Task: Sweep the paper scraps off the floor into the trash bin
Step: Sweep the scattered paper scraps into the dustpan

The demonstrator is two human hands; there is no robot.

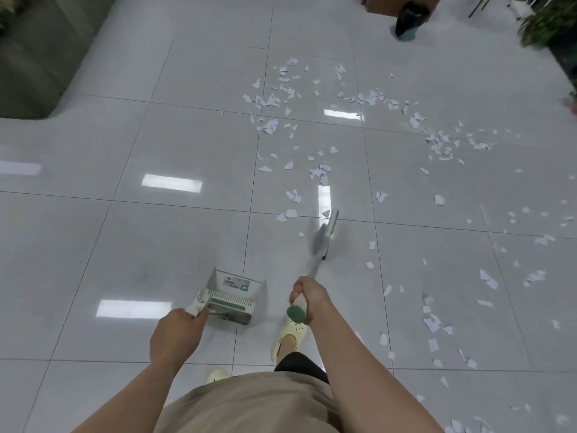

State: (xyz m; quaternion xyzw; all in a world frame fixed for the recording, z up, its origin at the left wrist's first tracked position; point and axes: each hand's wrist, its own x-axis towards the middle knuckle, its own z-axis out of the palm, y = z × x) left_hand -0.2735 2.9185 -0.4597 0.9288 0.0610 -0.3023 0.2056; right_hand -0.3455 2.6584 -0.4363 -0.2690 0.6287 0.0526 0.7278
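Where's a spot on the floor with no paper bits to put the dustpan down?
Bare tiles lie left of the dustpan, reaching toward the grey sofa. Paper scraps crowd the floor ahead of the broom and along the right side.

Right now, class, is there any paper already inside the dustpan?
No: the dustpan, held by the left hand, looks empty, while the paper scraps lie scattered on the floor.
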